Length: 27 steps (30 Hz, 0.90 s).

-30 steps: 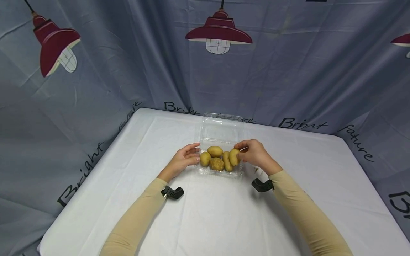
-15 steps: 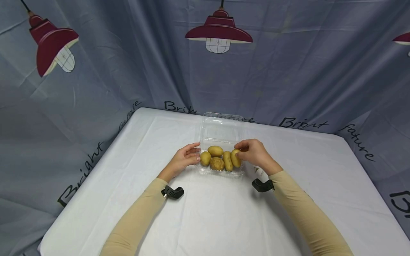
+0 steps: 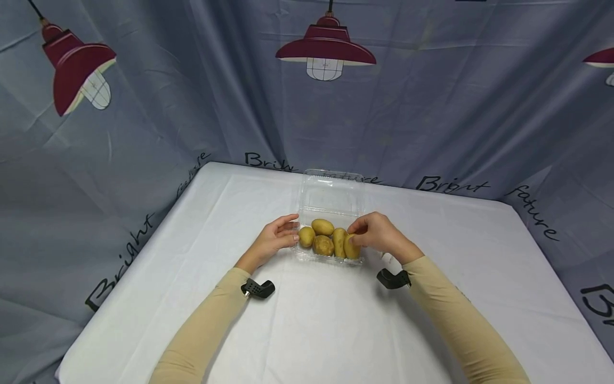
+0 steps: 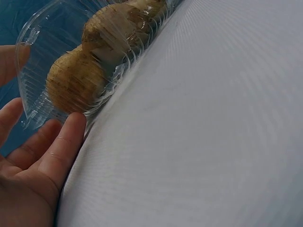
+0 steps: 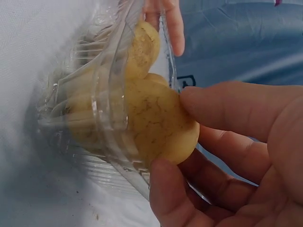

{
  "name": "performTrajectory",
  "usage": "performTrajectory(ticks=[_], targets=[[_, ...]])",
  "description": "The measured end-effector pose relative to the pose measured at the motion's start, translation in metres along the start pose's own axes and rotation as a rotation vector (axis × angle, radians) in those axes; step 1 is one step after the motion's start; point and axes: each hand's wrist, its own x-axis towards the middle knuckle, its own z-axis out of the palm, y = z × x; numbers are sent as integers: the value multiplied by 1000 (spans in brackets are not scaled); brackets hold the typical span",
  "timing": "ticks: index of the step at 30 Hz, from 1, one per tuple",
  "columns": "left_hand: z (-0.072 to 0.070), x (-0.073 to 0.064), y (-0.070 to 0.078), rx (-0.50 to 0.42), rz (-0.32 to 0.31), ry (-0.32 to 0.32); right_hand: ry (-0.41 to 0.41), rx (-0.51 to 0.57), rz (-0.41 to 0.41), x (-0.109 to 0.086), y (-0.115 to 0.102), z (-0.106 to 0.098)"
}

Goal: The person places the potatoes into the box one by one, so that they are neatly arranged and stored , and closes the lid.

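Note:
A clear plastic clamshell box [image 3: 331, 212], its lid folded back, holds several potatoes. My right hand [image 3: 379, 233] pinches a potato [image 3: 352, 248] at the box's right end between thumb and fingertips; in the right wrist view this potato [image 5: 158, 123] is partly inside the wall. Beside it lies a long potato [image 3: 339, 242]. Farther left are a darker potato [image 3: 323, 245], a smooth one [image 3: 322, 226] behind it, and a small round one [image 3: 306, 237]. My left hand [image 3: 273, 240] rests against the box's left side, fingers extended; the left wrist view shows its fingertips [image 4: 75, 123] touching the clear wall.
A white cloth covers the table [image 3: 316, 330] under the box. The lid [image 3: 332, 192] reaches toward the table's back edge, near a grey-blue curtain [image 3: 422, 106] printed with lamps and lettering. Black wrist cameras [image 3: 393, 278] sit on both forearms.
The right hand has shifted slightly left, and the pinched potato has moved toward the box's front right corner, beside the long potato. The left hand stays in place.

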Motion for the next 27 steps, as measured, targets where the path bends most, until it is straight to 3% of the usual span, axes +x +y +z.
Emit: performTrajectory(ticks=[13,21,27], targets=[[1,0,0,-1,-5,0,-32,-11,-28,-2,-2,0],[1,-1,0,-2,-14,2,11,-9,-89,-4,2,-3],[2,-1,2,2,-14,5,-32,-13,-127,-6,0,-2]])
